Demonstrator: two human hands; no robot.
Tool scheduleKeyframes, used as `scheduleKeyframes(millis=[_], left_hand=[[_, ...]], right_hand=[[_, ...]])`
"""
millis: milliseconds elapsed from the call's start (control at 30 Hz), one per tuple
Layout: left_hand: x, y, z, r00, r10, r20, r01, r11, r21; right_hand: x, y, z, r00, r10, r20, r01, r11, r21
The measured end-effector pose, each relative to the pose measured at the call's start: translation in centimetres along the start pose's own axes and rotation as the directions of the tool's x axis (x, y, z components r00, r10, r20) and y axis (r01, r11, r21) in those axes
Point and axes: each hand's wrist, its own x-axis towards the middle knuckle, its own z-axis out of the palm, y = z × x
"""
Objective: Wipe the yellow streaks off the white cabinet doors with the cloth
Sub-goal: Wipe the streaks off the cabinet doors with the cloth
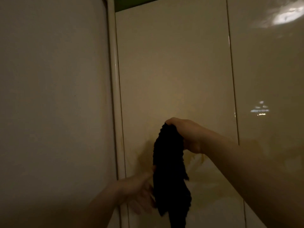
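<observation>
Right hand gripped top of dark cloth, which hung loose in front of centre cabinet door. Left hand open, fingers spread, touching cloth's lower edge. Yellow streaks plainly on door's lower part, beside and below cloth. Upper door looked clean. Judged wiping partly done at most; bulk of smears left.

We see a dim, warm-toned, soft view; glare shines on the glossy cabinet door upper right, edges bowing slightly.
</observation>
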Motion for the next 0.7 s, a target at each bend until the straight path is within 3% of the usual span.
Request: scheduleKeyframes(millis=[133,267,367,567,700], left_hand=[[0.5,-1.7,3.1,0.985,-0.085,0.149,0.099,0.991,-0.093],[-0.3,-0.9,3.8,0.962,0.137,0.236,-0.045,0.932,-0.359],[-1.3,-0.2,3.4,0.952,0.261,0.158,-0.199,0.923,-0.328],[-2.5,0.6,2.1,0.919,0.133,0.371,-0.037,0.967,-0.254],[-2.4,0.7,2.1,0.941,0.195,0.278,-0.126,0.961,-0.248]], right_hand=[[-0.8,1.2,0.2,0.998,0.011,-0.054,-0.016,0.996,-0.090],[-1.1,0.6,-0.2,0.993,-0.071,-0.096,0.056,0.987,-0.148],[-1.1,-0.2,-0.6,0.982,-0.126,-0.137,0.094,0.971,-0.221],[-1.3,-1.0,-1.0,0.951,-0.214,-0.223,0.174,0.967,-0.184],[-1.6,-1.3,-1.3,0.957,-0.223,-0.186,0.202,0.971,-0.129]])
